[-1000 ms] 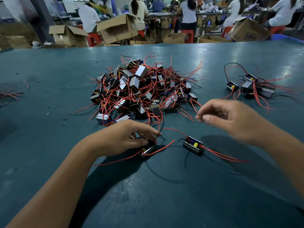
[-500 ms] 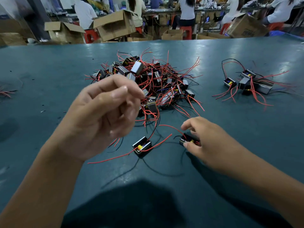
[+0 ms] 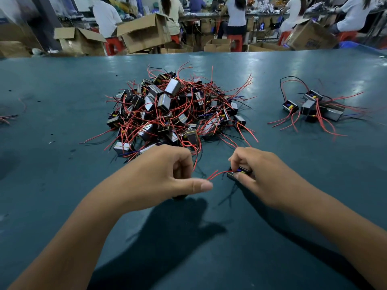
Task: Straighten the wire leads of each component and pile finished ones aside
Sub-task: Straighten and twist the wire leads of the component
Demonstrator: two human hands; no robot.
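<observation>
My right hand pinches a small black component with yellow and blue parts, just above the teal table. Its two red leads stick out to the left. My left hand hovers beside them with curled fingers, its straight thumb almost touching the lead tips. A dark edge of another component peeks out under that hand; whether the fingers hold anything is hidden. A big tangled heap of components with red wires lies just beyond both hands. A smaller group of components sits at the right.
A few loose red wires lie at the table's left edge. Beyond the far edge stand open cardboard boxes, red stools and several seated people at another bench.
My left hand has come down from in front of the camera to table level beside the right. My right hand has lifted its component slightly, and its leads now point left.
</observation>
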